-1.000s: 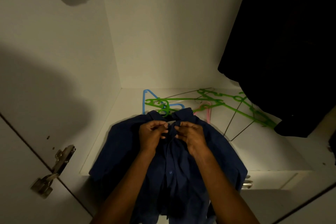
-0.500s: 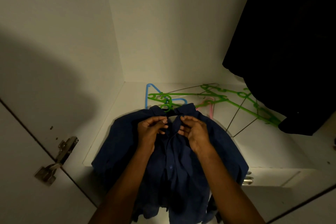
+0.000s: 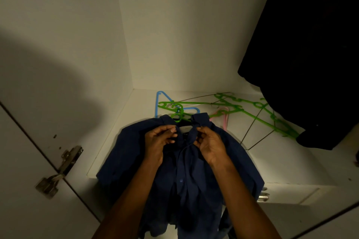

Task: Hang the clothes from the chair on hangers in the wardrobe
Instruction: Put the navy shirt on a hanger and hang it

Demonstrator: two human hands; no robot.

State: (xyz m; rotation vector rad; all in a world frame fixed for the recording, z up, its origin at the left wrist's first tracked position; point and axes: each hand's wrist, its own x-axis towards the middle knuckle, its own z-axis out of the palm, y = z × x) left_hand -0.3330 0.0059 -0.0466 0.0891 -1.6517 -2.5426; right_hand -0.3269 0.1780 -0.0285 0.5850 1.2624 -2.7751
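A dark blue button-up shirt (image 3: 229, 163) lies face up on the white wardrobe shelf (image 3: 281, 163), its lower part hanging over the front edge. A green hanger hook (image 3: 177, 111) sticks out of the collar. My left hand (image 3: 158, 141) pinches the left side of the collar front. My right hand (image 3: 210, 144) pinches the right side of the placket just below the collar. The two hands sit close together with a small gap at the shirt's neck.
Loose hangers lie on the shelf behind the shirt: a blue one (image 3: 160, 103), green ones (image 3: 250, 111), a pink one (image 3: 224, 117) and thin wire ones (image 3: 254, 131). A black garment (image 3: 307, 64) hangs at the right. The open door's hinge (image 3: 66, 163) is at the left.
The view has tilted and moved closer. My hands have drawn slightly apart at the collar, still gripping the shirt's two front edges.
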